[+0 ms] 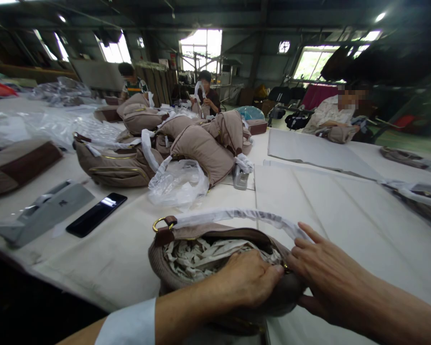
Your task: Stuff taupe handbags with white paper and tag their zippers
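A taupe handbag sits in front of me with its zip open. Crumpled pale paper stuffing fills its opening. Over the bag arches a strap wrapped in white film, joined at the left by a brown tab and a gold ring. My left hand reaches over the front rim, curled at the right part of the opening; its fingertips are partly hidden against the stuffing. At the bag's right end, my right hand grips the side near the zip end, its index finger extended beside the strap.
Several similar bags are heaped ahead, beside clear plastic. A black phone and a grey stand-like object lie left. Grey sheets cover the right of the table. Several people sit beyond, one person at right.
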Demonstrator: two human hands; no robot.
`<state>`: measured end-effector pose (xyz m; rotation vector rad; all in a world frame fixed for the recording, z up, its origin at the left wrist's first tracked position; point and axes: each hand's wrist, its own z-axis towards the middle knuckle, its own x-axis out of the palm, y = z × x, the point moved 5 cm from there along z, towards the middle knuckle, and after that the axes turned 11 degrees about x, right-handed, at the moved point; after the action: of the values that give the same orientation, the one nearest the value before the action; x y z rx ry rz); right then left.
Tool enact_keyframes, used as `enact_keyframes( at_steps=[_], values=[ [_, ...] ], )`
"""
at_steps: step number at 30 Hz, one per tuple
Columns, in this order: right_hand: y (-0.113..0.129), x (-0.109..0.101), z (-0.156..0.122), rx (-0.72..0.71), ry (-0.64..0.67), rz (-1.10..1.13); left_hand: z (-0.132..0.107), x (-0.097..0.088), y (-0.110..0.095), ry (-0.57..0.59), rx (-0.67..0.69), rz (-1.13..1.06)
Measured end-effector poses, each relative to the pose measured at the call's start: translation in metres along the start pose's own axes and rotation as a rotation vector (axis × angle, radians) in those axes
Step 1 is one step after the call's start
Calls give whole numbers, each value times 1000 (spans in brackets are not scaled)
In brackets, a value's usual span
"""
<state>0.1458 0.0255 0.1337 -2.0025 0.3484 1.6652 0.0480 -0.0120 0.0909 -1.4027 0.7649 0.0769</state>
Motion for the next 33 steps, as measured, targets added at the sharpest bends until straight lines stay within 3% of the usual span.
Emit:
enact_keyframes(
  at_steps=[2,7,10,12,15,17,21,24,29,31,33],
  values=[
    [1,1,1,-58,-25,-28,3,1,4,-21,-44,-90],
    [5,-5,-10,-137,-376,-72,5,0,16,-123,-99,-403],
    [3,-5,-19,-62,-405,-44,3,-2,15,-204,-74,-545],
    [-1,-7,-18,9,-260,63,1,-3,7,-239,-1,-472],
    [-5,-11,-10,86,186,190,-3,-3,-7,-258,76,-382],
    [-9,-18,-2,115,406,211,-6,-3,-13,-264,80,-371],
    [-11,-27,9,103,497,297,-12,-9,-19,-357,115,-245],
    [-11,-20,6,92,384,313,-14,-9,-11,-376,105,-269],
    [-3,-11,-10,26,-68,312,-10,4,8,-264,109,-597],
    [1,-11,-14,12,-180,265,-11,2,6,-303,135,-503],
    [4,-14,-14,13,-241,209,-14,-5,-3,-378,199,-260]
  ],
)
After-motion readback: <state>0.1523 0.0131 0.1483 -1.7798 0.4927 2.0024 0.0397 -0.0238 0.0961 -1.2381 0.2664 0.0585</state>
